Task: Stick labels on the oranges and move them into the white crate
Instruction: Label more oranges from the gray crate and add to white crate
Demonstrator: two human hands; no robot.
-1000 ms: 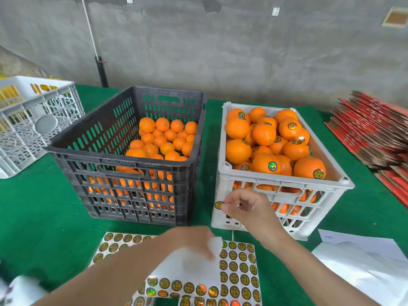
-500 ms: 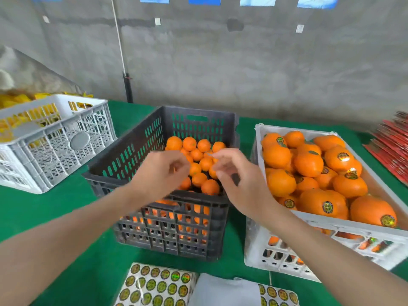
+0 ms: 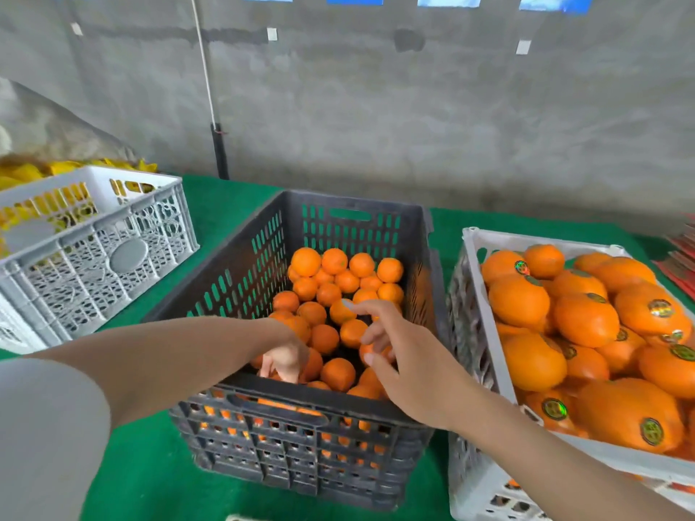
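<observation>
Orange fruit (image 3: 338, 374) is reached in the black crate (image 3: 301, 445) by the left hand (image 3: 286, 361), grip hidden; right hand (image 3: 398, 359) spread. Slips could be caused by tight packing.

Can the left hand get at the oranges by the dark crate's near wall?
Probably yes: the left hand is down among those oranges inside the open-topped dark crate, nothing covering them.

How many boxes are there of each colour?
White: 2, the left crate and the right crate
Black: 1, the middle crate
Total: 3
</observation>
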